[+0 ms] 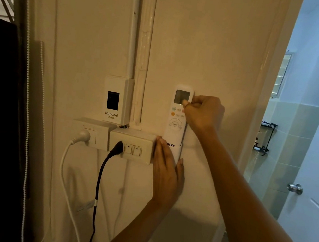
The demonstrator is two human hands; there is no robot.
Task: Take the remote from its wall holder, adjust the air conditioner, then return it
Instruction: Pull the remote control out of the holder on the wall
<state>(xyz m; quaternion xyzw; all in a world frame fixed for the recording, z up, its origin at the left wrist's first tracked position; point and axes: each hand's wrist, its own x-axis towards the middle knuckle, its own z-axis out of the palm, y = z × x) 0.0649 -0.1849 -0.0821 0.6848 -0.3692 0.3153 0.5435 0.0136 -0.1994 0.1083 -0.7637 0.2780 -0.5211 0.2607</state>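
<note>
slim white plastic remote [177, 121] with grey screen, orange and pale green buttons; cream painted wall [205, 45]; black cord [98, 184] left beside white cord [65, 169]; pale green tiles [290, 150] far right.

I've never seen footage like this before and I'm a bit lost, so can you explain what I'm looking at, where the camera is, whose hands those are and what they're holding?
There is no machine here. One camera sits on a person's head and looks forward and down, so both arms reaching in from the bottom belong to the wearer. They face a cream wall. The right hand pinches the upper part of a white remote beside its small screen. The remote's lower end sits in a wall holder. The left hand is wrapped around that holder from below, steadying it. To the left are a switch box with a black plug, a socket with a white plug, and above them a breaker box marked National. On the right, an open doorway shows a tiled room.
</note>
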